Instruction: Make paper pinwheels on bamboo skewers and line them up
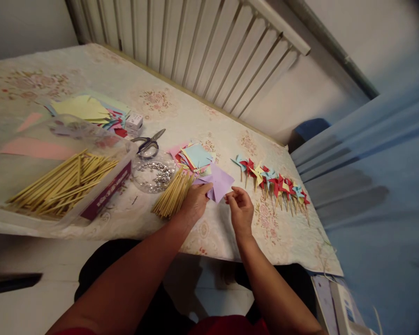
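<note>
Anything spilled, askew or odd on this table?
Only a short dark streak on the cloth, between the box and the stick bundle: it sits apart from every pile, and is too small to identify. The purple paper in the left hand shows no obvious damage.

No text is legible. Purple label on plastic box bears pale characters, blurred; marks on white carton are unreadable.

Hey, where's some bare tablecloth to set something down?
Between the scissors and the radiator, and right of the right hand, in front of the pinwheels. It's crowded around the left hand: stick bundle, paper squares, shiny metal pieces.
</note>
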The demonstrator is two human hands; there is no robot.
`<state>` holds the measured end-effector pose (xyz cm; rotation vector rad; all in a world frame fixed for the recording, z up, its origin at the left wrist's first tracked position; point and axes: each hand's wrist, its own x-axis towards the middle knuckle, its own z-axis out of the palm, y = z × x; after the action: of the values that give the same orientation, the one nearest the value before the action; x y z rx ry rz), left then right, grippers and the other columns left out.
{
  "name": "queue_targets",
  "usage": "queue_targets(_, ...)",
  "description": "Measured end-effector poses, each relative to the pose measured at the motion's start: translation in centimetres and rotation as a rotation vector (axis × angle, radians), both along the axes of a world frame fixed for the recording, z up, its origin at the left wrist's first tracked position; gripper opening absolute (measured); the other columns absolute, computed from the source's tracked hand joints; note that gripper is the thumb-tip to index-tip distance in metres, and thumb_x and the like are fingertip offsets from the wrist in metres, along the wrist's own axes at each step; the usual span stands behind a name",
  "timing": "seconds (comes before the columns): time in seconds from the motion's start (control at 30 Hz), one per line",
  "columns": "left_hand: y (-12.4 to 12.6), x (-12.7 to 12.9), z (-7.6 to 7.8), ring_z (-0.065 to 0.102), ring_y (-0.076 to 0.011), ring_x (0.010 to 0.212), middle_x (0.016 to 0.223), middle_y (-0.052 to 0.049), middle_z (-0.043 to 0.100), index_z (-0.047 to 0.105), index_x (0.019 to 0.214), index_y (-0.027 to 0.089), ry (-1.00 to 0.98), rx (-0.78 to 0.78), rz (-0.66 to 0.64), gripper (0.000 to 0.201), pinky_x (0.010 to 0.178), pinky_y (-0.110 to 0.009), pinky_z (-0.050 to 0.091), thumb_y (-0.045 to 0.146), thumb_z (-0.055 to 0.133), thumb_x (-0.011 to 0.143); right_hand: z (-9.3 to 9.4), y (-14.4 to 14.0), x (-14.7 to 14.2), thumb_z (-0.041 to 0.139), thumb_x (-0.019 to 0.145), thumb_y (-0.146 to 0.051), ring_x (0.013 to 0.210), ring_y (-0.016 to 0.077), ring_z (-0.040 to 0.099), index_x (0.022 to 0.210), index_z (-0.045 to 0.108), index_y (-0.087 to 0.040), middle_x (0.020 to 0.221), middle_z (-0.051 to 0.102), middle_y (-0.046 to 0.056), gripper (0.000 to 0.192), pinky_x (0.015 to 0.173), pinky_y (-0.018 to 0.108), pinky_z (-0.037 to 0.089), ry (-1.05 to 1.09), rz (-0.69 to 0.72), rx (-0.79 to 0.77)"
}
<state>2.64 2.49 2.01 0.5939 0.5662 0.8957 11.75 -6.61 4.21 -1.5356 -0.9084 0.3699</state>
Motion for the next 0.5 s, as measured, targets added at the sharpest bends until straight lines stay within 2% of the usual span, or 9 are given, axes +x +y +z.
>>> queue_targets(0.13, -0.1, 0.0, -0.2, 0.058, -0.0146, 0.065, 0.062, 0.001, 0.059, 0.056, 0.064, 0.02, -0.052, -0.039, -0.027, 0.012, 0.058, -0.026, 0.044, 0.026, 0.065, 0.062, 0.3, -0.5, -0.3, 0.059, 0.079, -0.024, 0.082, 0.0162, 0.058, 0.104, 0.067, -0.025, 0.091, 0.065, 0.002, 0.026, 0.08, 0.031, 0.046, -0.254, 0.1, -0.071)
queue_targets(0.23, -0.1, 0.0, 0.0, 0.053, -0.0119, 0.061, 0.06, 0.002, 0.055, 0.052, 0.06, 0.019, -0.025, -0.026, -0.016, 0.015, 0.058, -0.026, 0.043, 0.027, 0.065, 0.061, 0.6, -0.3, -0.3, 0.057, 0.081, -0.023, 0.082, 0.0167, 0.058, 0.097, 0.069, -0.025, 0.092, 0.065, 0.003, 0.02, 0.079, 0.031, 0.045, -0.351, 0.138, -0.094)
queue_targets(0.37, 0.0, 0.0, 0.2, 0.049, -0.0102, 0.059, 0.059, 0.003, 0.051, 0.047, 0.058, 0.019, 0.028, 0.039, -0.024, 0.018, 0.058, -0.025, 0.041, 0.029, 0.061, 0.063, 0.6, 0.3, -0.3, 0.058, 0.082, -0.025, 0.079, 0.0164, 0.058, 0.089, 0.069, -0.024, 0.085, 0.065, 0.002, 0.013, 0.075, 0.03, 0.045, -0.344, 0.144, -0.102)
queue_targets(0.5, -0.1, 0.0, 0.2, 0.045, -0.0088, 0.056, 0.058, 0.004, 0.048, 0.048, 0.058, 0.018, -0.039, 0.025, -0.04, 0.02, 0.056, -0.024, 0.037, 0.027, 0.065, 0.062, 0.5, 0.8, -0.7, 0.06, 0.08, -0.033, 0.071, 0.0153, 0.058, 0.082, 0.067, -0.022, 0.078, 0.064, 0.001, 0.013, 0.069, 0.028, 0.046, -0.218, 0.109, -0.124)
